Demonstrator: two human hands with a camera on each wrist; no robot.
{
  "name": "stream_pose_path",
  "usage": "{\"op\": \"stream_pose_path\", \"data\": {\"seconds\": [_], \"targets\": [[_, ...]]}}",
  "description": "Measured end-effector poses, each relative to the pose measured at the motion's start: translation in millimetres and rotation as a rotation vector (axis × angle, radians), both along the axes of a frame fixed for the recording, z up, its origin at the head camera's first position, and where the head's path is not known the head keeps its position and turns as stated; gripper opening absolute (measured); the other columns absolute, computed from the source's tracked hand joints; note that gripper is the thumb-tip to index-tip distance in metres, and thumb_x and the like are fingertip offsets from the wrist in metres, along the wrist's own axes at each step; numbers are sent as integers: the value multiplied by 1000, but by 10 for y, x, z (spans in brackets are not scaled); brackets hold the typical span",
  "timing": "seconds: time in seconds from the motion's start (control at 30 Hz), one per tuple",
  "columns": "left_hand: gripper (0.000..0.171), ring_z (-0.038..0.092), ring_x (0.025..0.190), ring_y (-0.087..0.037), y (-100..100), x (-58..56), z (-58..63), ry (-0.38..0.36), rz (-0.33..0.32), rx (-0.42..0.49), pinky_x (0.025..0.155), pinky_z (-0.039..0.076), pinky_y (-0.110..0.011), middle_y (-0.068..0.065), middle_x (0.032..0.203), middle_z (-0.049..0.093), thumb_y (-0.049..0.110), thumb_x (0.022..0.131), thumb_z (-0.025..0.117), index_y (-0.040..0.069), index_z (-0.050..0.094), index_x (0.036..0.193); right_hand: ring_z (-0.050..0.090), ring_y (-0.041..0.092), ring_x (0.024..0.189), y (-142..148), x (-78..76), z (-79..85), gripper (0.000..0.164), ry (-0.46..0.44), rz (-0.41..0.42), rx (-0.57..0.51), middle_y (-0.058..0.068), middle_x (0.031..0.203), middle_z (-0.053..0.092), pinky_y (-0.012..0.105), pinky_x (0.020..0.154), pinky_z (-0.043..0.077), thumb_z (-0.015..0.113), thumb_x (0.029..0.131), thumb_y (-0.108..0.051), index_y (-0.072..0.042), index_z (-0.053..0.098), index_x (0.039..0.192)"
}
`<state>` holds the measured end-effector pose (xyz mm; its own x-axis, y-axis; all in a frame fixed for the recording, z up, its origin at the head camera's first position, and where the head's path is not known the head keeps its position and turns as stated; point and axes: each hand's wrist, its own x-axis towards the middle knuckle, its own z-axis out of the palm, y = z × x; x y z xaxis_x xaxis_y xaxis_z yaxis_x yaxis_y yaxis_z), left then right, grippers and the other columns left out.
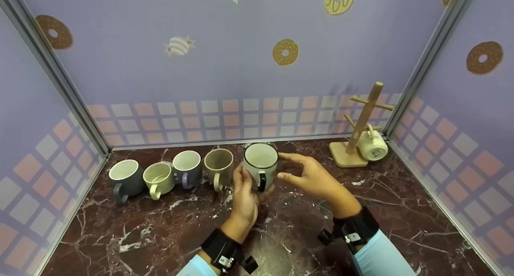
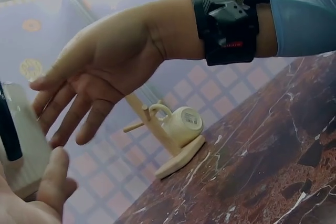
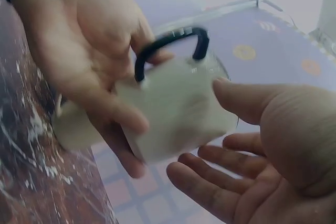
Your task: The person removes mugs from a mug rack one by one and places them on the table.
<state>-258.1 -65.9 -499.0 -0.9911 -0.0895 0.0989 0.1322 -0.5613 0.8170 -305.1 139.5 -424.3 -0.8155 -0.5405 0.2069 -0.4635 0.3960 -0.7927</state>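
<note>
My left hand holds up a white mug with a black rim and a black handle, gripping it low on its left side. The handle faces toward me. At the mug's right side is my right hand, thumb and fingers spread apart, with the index fingertip right at the rim. In the right wrist view the right hand has loosely bent fingers beside the mug, while the left hand's fingers wrap its other side. The left wrist view shows only part of the mug.
Left of the held mug stand a brown mug, a purple mug, a pale green mug and a dark grey mug in a row. At the back right, a wooden mug tree carries a cream mug on a lower peg.
</note>
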Motion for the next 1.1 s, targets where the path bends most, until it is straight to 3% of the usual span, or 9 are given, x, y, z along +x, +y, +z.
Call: {"op": "stream_pose_path", "data": {"seconds": [0.13, 0.27, 0.37, 0.47, 0.6, 0.73, 0.87, 1.0, 1.1], "targets": [[56, 65, 125, -26, 19, 5, 9, 30, 97, 25, 92, 72, -32, -26, 160, 38, 44, 120, 32, 15, 23, 167, 81, 27, 91, -105, 100, 22, 43, -103, 1, -70, 25, 129, 79, 31, 76, 71, 75, 111, -24, 2, 70, 145], [52, 59, 134, -21, 38, -30, 1, 66, 191, -20, 108, 61, -26, -25, 162, 41, 38, 121, 33, 13, 23, 165, 72, 12, 73, -215, 192, 25, 33, -203, 60, -136, 20, 109, 81, 26, 62, 65, 69, 115, -24, 3, 75, 134], [52, 58, 134, -18, 48, -37, -4, 89, 223, -64, 110, 54, -22, -24, 161, 43, 36, 121, 34, 11, 22, 166, 72, 8, 72, -294, 239, -3, 35, -286, 92, -210, 10, 99, 82, 24, 60, 63, 64, 117, -23, 8, 76, 129], [55, 61, 123, -17, 52, -31, -15, 96, 212, -71, 101, 57, -23, -23, 158, 45, 37, 120, 37, 12, 21, 167, 74, 9, 76, -368, 272, -46, 37, -374, 117, -300, 3, 102, 83, 23, 60, 62, 62, 118, -20, 13, 74, 126], [61, 64, 113, -14, 34, -20, -15, 83, 205, -95, 93, 58, -23, -22, 157, 48, 43, 118, 41, 12, 23, 167, 77, 12, 83, -442, 301, -93, 35, -462, 153, -390, 5, 110, 82, 26, 65, 66, 60, 118, -13, 21, 69, 125], [59, 69, 117, -16, -8, -13, 33, 65, 216, -160, 98, 63, -25, -24, 155, 50, 40, 119, 46, 10, 26, 166, 79, 12, 86, -463, 309, -87, 31, -434, 120, -405, 5, 104, 81, 32, 77, 72, 59, 117, -7, 22, 67, 120], [50, 67, 136, -33, -75, -26, 118, 53, 265, -289, 118, 58, -37, -27, 157, 53, 23, 121, 54, 4, 35, 163, 81, 11, 86, -435, 280, -60, 28, -347, 56, -397, 8, 100, 81, 39, 87, 74, 58, 117, -3, 23, 66, 116], [39, 59, 147, -40, -161, -5, 250, 70, 400, -509, 129, 48, -55, -23, 158, 58, 16, 114, 66, 0, 60, 150, 81, 9, 83, -389, 225, -62, 27, -245, -3, -376, 24, 103, 80, 37, 85, 74, 59, 116, -2, 23, 69, 113], [31, 59, 147, -38, -253, 21, 366, 116, 492, -685, 127, 49, -60, -16, 157, 63, 17, 110, 72, 4, 74, 137, 80, 8, 82, -368, 165, -118, 26, -194, -35, -356, 35, 107, 77, 35, 83, 74, 60, 115, -2, 22, 71, 110]]}}
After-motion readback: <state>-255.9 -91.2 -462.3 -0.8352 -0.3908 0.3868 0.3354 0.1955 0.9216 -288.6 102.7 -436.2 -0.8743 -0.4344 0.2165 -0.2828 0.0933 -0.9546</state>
